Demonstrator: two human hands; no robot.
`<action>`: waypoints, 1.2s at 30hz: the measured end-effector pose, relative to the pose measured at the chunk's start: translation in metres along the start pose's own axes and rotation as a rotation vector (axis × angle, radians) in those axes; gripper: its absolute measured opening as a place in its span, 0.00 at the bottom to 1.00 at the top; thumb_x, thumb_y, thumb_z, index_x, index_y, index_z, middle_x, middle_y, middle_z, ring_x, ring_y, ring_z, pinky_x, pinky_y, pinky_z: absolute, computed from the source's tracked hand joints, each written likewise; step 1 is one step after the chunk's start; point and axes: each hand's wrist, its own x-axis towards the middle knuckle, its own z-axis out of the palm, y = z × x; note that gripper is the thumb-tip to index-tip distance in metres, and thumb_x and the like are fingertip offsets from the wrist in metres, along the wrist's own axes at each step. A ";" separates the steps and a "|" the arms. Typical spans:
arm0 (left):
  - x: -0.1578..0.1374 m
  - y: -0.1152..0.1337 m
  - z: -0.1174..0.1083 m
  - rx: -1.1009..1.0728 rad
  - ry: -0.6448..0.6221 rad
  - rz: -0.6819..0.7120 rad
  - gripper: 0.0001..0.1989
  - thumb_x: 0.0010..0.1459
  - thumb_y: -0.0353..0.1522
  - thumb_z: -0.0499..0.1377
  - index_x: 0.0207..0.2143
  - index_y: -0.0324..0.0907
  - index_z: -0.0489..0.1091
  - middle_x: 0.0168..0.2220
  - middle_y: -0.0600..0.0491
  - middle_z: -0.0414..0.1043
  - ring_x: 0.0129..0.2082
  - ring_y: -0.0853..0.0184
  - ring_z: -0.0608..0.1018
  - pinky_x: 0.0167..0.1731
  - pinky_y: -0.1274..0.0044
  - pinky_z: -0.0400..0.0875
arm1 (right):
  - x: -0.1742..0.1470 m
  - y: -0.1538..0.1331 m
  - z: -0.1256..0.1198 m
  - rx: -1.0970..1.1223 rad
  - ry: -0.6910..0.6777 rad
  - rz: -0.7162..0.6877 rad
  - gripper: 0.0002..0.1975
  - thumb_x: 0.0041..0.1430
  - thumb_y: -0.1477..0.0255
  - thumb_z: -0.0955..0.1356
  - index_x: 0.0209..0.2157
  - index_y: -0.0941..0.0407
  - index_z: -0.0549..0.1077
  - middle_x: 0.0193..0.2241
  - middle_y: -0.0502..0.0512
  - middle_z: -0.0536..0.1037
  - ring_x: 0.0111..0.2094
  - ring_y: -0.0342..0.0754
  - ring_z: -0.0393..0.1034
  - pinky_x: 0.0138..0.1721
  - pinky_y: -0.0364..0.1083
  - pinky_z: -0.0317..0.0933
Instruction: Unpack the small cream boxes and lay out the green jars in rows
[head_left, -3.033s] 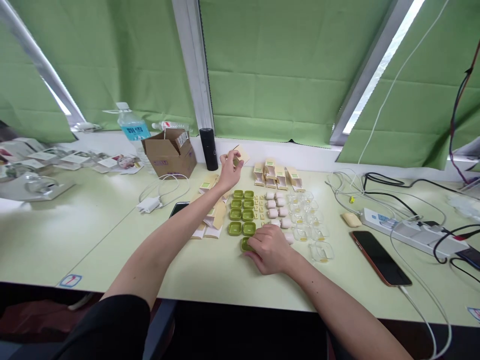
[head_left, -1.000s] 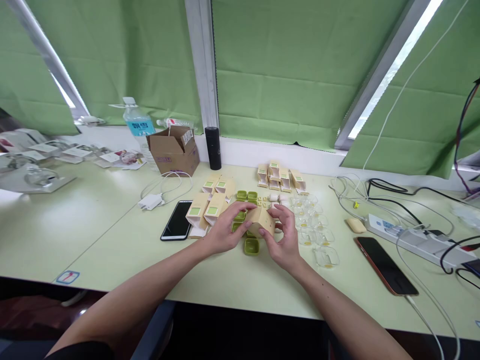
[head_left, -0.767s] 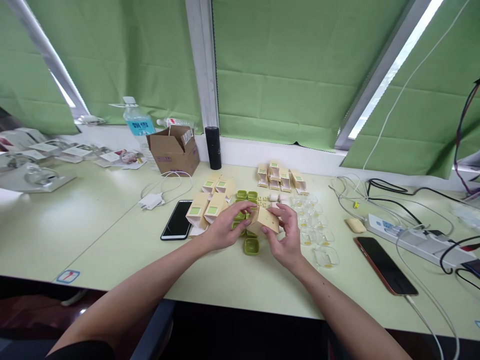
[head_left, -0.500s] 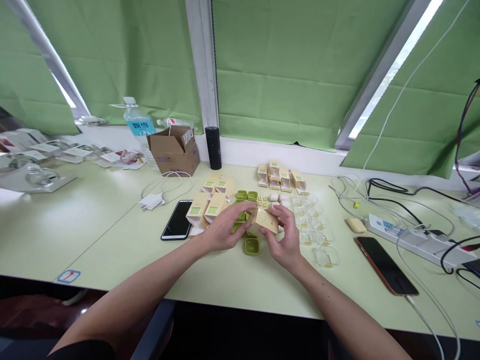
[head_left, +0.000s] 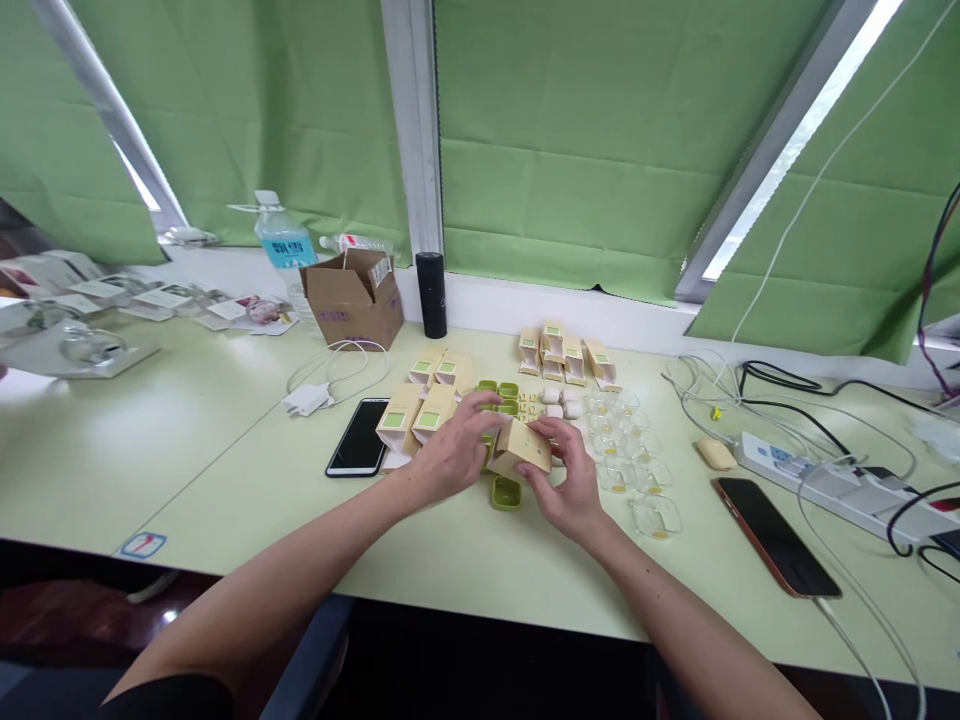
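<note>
My right hand [head_left: 568, 475] is closed around a small beige cardboard box [head_left: 523, 448], tilted above the table. My left hand [head_left: 455, 452] is beside the box's left end, its index finger stretched toward the upper edge; whether it touches is unclear. Green square cups [head_left: 506, 493] stand in rows under and behind my hands, partly hidden. To the right of them sit tiny yellow pieces [head_left: 528, 398], whitish-pink blocks [head_left: 573, 410] and clear plastic covers [head_left: 655, 516]. Several open beige boxes [head_left: 401, 412] lie left of my left hand, and more beige boxes [head_left: 553, 345] are at the back.
A dark-screened phone [head_left: 358, 440] lies by the left boxes, near a white charger [head_left: 307, 399]. Behind are a brown carton [head_left: 352, 305], a black flask [head_left: 430, 295] and a water bottle [head_left: 285, 250]. Another phone [head_left: 776, 535], a power strip [head_left: 825, 485] and cables are at right.
My left fingers have come off the box's upper edge, slightly left and apart. The box has turned a little in my right hand, showing more of its side. The view has shifted slightly.
</note>
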 end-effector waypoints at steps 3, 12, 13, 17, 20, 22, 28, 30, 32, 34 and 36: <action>0.001 -0.004 -0.002 -0.014 0.149 -0.074 0.23 0.63 0.19 0.48 0.56 0.46 0.57 0.56 0.41 0.62 0.58 0.58 0.70 0.46 0.65 0.75 | -0.001 -0.001 0.001 0.063 -0.042 0.039 0.23 0.60 0.66 0.73 0.55 0.49 0.67 0.53 0.61 0.72 0.55 0.57 0.71 0.45 0.55 0.75; 0.001 0.005 0.001 -0.076 0.236 -0.196 0.13 0.69 0.27 0.48 0.47 0.44 0.70 0.56 0.42 0.60 0.56 0.58 0.71 0.52 0.60 0.73 | 0.002 -0.001 0.005 0.334 -0.093 0.159 0.23 0.67 0.60 0.66 0.60 0.45 0.57 0.57 0.61 0.66 0.56 0.54 0.66 0.46 0.53 0.73; 0.001 0.009 0.002 -0.111 0.190 -0.204 0.12 0.70 0.28 0.48 0.50 0.44 0.69 0.57 0.41 0.60 0.58 0.57 0.70 0.53 0.60 0.73 | 0.002 -0.001 0.006 0.342 -0.082 0.154 0.22 0.68 0.60 0.65 0.60 0.45 0.56 0.56 0.61 0.65 0.55 0.54 0.67 0.45 0.52 0.73; 0.000 0.022 0.011 -0.254 0.116 -0.212 0.16 0.68 0.34 0.55 0.57 0.45 0.59 0.58 0.39 0.61 0.62 0.53 0.67 0.51 0.60 0.74 | 0.000 -0.001 0.009 0.279 0.004 0.077 0.14 0.70 0.61 0.62 0.54 0.45 0.58 0.50 0.58 0.63 0.54 0.52 0.66 0.49 0.54 0.72; -0.002 0.029 0.020 -0.246 0.177 -0.186 0.23 0.64 0.33 0.61 0.57 0.45 0.54 0.59 0.38 0.60 0.63 0.51 0.67 0.52 0.57 0.74 | 0.000 -0.001 0.010 0.192 0.063 -0.006 0.12 0.71 0.62 0.62 0.54 0.45 0.60 0.50 0.58 0.63 0.59 0.54 0.61 0.56 0.58 0.67; -0.005 0.031 0.025 -0.152 0.179 -0.148 0.26 0.62 0.31 0.63 0.56 0.45 0.52 0.60 0.36 0.60 0.63 0.49 0.68 0.52 0.54 0.73 | 0.000 -0.001 0.010 0.173 0.067 -0.027 0.15 0.71 0.64 0.62 0.57 0.45 0.60 0.53 0.59 0.62 0.59 0.54 0.61 0.56 0.58 0.68; -0.010 0.031 0.039 0.107 0.212 -0.043 0.29 0.57 0.31 0.66 0.54 0.46 0.51 0.56 0.38 0.64 0.59 0.46 0.73 0.45 0.55 0.77 | -0.002 -0.007 0.015 0.217 0.015 0.013 0.23 0.68 0.64 0.65 0.62 0.43 0.59 0.54 0.61 0.62 0.55 0.56 0.66 0.47 0.57 0.74; -0.010 0.030 0.040 0.109 0.233 -0.052 0.28 0.58 0.29 0.64 0.53 0.46 0.51 0.55 0.40 0.65 0.58 0.49 0.75 0.45 0.56 0.77 | -0.004 -0.009 0.017 0.238 -0.008 0.034 0.25 0.67 0.65 0.66 0.63 0.42 0.58 0.53 0.61 0.63 0.54 0.56 0.67 0.44 0.56 0.76; -0.009 0.030 0.039 0.083 0.236 -0.084 0.26 0.59 0.27 0.62 0.54 0.46 0.51 0.54 0.41 0.66 0.56 0.52 0.75 0.44 0.59 0.77 | -0.006 -0.011 0.017 0.246 -0.024 0.042 0.26 0.66 0.66 0.67 0.62 0.42 0.58 0.53 0.60 0.62 0.54 0.55 0.66 0.43 0.55 0.77; -0.007 0.029 0.036 0.042 0.231 -0.117 0.25 0.60 0.26 0.60 0.54 0.46 0.50 0.53 0.41 0.66 0.53 0.55 0.76 0.43 0.61 0.77 | -0.005 -0.013 0.014 0.188 -0.032 0.026 0.26 0.65 0.67 0.67 0.62 0.41 0.58 0.54 0.59 0.60 0.56 0.55 0.63 0.46 0.57 0.77; -0.005 0.027 0.033 -0.004 0.232 -0.144 0.23 0.62 0.25 0.59 0.54 0.45 0.50 0.51 0.42 0.66 0.51 0.57 0.75 0.43 0.61 0.77 | -0.002 -0.016 0.008 0.064 -0.019 -0.037 0.25 0.65 0.68 0.68 0.61 0.42 0.61 0.54 0.59 0.59 0.59 0.57 0.60 0.52 0.62 0.73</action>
